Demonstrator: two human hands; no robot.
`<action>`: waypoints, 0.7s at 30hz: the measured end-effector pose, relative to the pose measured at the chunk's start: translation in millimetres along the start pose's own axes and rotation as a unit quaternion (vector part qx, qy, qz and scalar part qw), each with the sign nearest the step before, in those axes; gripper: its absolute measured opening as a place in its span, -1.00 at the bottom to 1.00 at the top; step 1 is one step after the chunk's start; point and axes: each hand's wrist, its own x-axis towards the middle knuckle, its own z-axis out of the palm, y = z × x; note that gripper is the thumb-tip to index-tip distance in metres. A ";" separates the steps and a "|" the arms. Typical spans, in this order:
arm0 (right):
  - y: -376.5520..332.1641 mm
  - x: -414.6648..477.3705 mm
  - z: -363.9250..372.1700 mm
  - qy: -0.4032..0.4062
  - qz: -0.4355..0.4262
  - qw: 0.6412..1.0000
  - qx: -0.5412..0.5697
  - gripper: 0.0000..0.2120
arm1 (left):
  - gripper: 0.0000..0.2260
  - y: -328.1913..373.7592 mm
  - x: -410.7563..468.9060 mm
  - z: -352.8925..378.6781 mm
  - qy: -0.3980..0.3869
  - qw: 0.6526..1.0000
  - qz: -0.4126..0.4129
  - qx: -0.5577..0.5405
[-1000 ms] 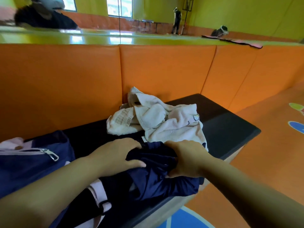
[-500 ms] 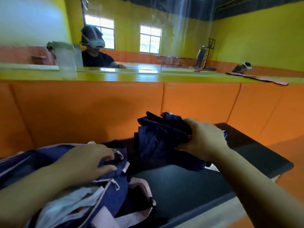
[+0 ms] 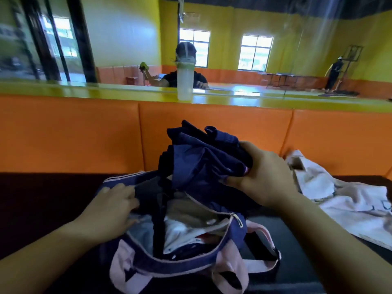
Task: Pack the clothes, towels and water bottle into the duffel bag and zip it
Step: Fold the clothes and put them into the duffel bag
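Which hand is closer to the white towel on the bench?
Right. The right hand, gripping navy clothing, is beside the white towel; the left hand is across the duffel bag.

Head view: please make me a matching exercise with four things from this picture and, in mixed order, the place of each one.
Things
1. navy garment
2. duffel bag
3. white towel
4. water bottle

Places
A. standing on the green ledge
B. lying on the bench, at the right
C. held in the right hand above the bag's opening
D. unzipped on the bench, with the left hand touching its rim

Pairs: 1-C, 2-D, 3-B, 4-A
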 end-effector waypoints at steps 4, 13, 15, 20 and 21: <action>-23.6 -4.4 28.4 -0.018 -0.057 0.998 -0.034 -0.35 | -0.38 -6.5 -7.3 7.6 0.014 0.991 -0.131 -0.004; -45.8 -11.0 80.1 -0.117 -0.198 0.934 -0.273 -0.39 | -0.16 -28.5 -6.2 0.1 -0.129 0.960 -0.162 -0.191; -55.2 -7.0 86.3 -0.133 -0.200 0.933 -0.268 -0.42 | -0.09 -25.7 -2.2 -3.7 -0.141 0.958 -0.139 -0.205; -91.2 -5.6 105.0 -0.216 -0.252 0.904 -0.270 -0.47 | 0.07 -25.3 4.4 -18.5 -0.184 0.955 -0.106 -0.207; -94.0 -4.8 107.2 -0.236 -0.251 0.895 -0.284 -0.49 | 0.08 -26.6 4.2 -19.4 -0.192 0.954 -0.103 -0.206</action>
